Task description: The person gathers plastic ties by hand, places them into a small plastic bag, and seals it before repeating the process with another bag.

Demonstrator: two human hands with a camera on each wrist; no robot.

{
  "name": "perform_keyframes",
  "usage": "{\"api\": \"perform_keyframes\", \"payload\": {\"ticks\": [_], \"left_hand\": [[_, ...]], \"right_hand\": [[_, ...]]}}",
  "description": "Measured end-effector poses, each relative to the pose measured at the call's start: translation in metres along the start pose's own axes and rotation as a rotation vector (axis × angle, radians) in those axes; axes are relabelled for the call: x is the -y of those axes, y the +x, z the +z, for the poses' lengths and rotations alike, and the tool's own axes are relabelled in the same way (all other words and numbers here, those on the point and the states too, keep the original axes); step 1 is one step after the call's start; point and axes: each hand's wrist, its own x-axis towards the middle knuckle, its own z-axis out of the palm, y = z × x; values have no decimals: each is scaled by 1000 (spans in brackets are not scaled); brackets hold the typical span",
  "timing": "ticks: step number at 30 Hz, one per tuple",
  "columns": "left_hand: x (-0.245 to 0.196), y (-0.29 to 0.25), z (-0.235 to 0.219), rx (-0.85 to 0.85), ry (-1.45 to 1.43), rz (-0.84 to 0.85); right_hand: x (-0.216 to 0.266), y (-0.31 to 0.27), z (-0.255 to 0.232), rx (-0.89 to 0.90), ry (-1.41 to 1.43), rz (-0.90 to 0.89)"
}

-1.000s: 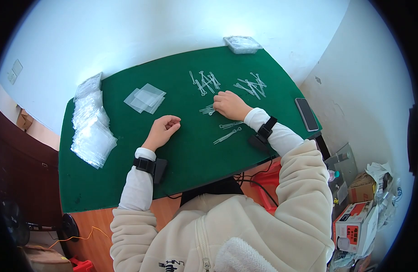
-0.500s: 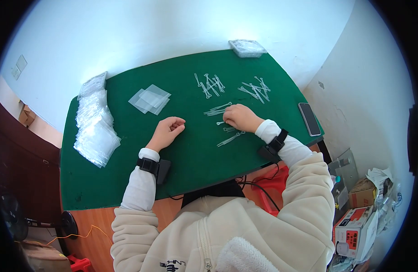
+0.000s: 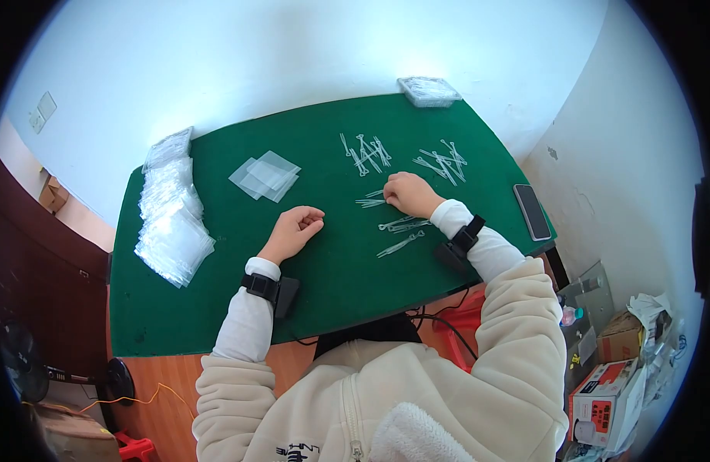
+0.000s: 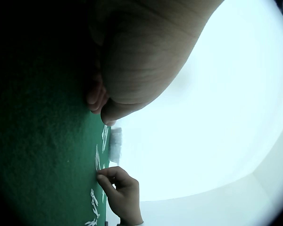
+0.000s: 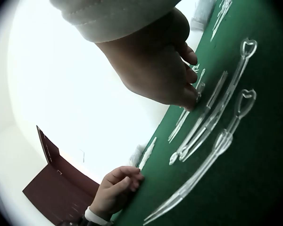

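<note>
My right hand is over a small row of clear plastic sticks with looped ends. In the right wrist view, its thumb and fingertips pinch one stick at its loop. Nearer my body lie a second group of these sticks and a third; their loops are heart-shaped. My left hand rests on the green table, fingers loosely curled around nothing. Beyond the right hand lie two scattered piles of the sticks, one left and one right.
A few clear flat bags lie overlapped beyond the left hand. A long stack of bags runs down the table's left side. A wrapped clear pack sits at the back edge, and a phone at the right edge.
My right hand moved from the middle row toward the nearer group, where another stick now lies, then returned to the row. The left hand stayed put; the head view shifted slightly.
</note>
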Motion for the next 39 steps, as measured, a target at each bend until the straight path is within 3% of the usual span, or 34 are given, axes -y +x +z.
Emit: {"api": "perform_keyframes", "payload": {"ticks": [3,4,7,11,12,15,20,24,27,28,30,33,34,36,39], "left_hand": [[2,0,-1,-5,5,-3],[1,0,-1,-2,6,-2],[2,-1,-1,-5,4,1],[4,0,-1,-8,-8,-8],[3,0,-2,5,4,-23],[1,-1,-2,32,20,-61],[2,-1,-1,-4,-25,-8],[1,0,-1,0,-15,6],[-1,-2,-3,12,-10,-41],[-4,-2,-4,14,-2,-35],[-5,0,-6,23,21,-17],[-2,2,-2,1,-12,-16],[-1,2,-2,-14,-23,-12],[0,2,-1,-25,-19,-1],[2,4,-3,-40,-25,26]], "right_hand": [[-1,1,-10,223,42,17],[2,3,-16,222,41,11],[13,5,-39,523,71,151],[7,12,-43,561,226,200],[3,14,-41,566,223,196],[-16,17,-21,153,140,84],[-29,25,-9,123,36,-82],[-23,28,-19,361,103,39],[-16,34,-36,704,266,80],[-23,41,-37,713,263,75],[-51,66,-49,586,472,36],[-144,111,-56,-42,17,235],[-175,117,-54,-160,-178,475],[-221,128,-58,-234,-357,712],[-243,127,-51,-259,-409,737]]}}
